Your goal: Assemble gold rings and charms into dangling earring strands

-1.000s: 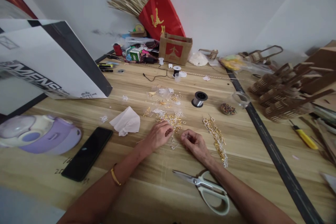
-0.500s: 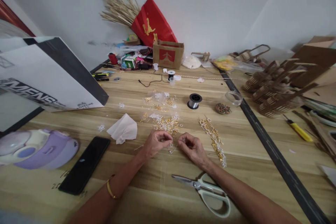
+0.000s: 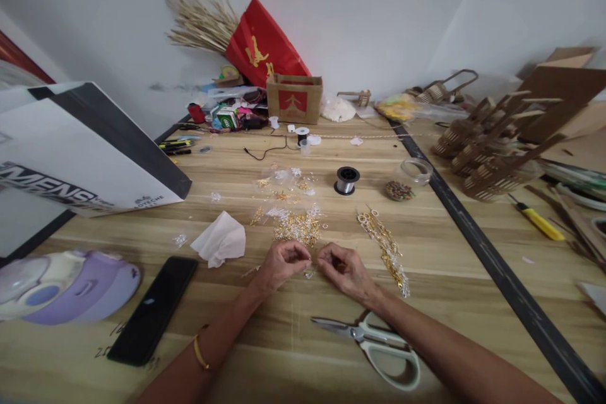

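Observation:
My left hand (image 3: 287, 263) is closed in a pinch, thumb against forefinger, at the near side of a pile of small gold and silver jewelry findings (image 3: 298, 227). A small silvery piece (image 3: 309, 274) shows just below its fingertips; whether it hangs from them or lies on the table I cannot tell. Close by on the right, my right hand (image 3: 345, 270) is pinched too, its fingertips a short gap from the left ones. What it holds is too small to make out. Scissors (image 3: 360, 334) with pale handles lie below my right wrist. Gold and silver chains (image 3: 386, 252) lie to its right.
A spool of wire (image 3: 347, 181) and a clear jar of beads (image 3: 402, 186) stand beyond my hands. On the left are a tissue (image 3: 220, 240), a black phone (image 3: 154, 310) and a white box (image 3: 89, 151). Small woven baskets (image 3: 487, 158) crowd the right side.
The view has shifted slightly. My right fingertips have moved a little nearer to the left ones; both hands stay pinched. The dangling silvery piece shows less clearly.

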A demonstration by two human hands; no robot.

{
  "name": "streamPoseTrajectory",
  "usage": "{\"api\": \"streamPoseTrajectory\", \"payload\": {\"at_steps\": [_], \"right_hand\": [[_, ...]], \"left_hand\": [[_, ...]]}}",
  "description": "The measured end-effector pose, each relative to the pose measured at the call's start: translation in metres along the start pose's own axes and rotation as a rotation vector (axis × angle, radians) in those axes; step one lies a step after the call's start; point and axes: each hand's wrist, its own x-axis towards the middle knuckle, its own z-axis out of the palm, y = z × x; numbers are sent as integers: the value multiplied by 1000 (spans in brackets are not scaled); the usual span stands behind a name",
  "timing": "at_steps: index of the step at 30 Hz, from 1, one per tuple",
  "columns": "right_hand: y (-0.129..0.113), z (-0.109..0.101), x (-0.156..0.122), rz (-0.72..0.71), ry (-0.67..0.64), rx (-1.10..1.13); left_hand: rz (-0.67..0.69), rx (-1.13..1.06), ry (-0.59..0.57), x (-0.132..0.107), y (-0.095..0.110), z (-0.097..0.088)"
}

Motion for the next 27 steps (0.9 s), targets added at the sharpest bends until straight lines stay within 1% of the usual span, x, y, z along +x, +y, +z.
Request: {"api": "streamPoseTrajectory", "payload": {"at_steps": [10, 15, 19, 27], "right_hand": [[1, 0, 0, 8, -4, 21], [-1, 0, 0, 21, 2, 23], [-2, 0, 0, 21, 5, 23], [1, 0, -1, -7, -8, -2]], "left_hand": [[11, 24, 24, -1, 3, -1], [13, 16, 6, -1, 1, -2], [9, -5, 15, 0, -1, -2], [31, 22, 17, 0, 2, -3]]}}
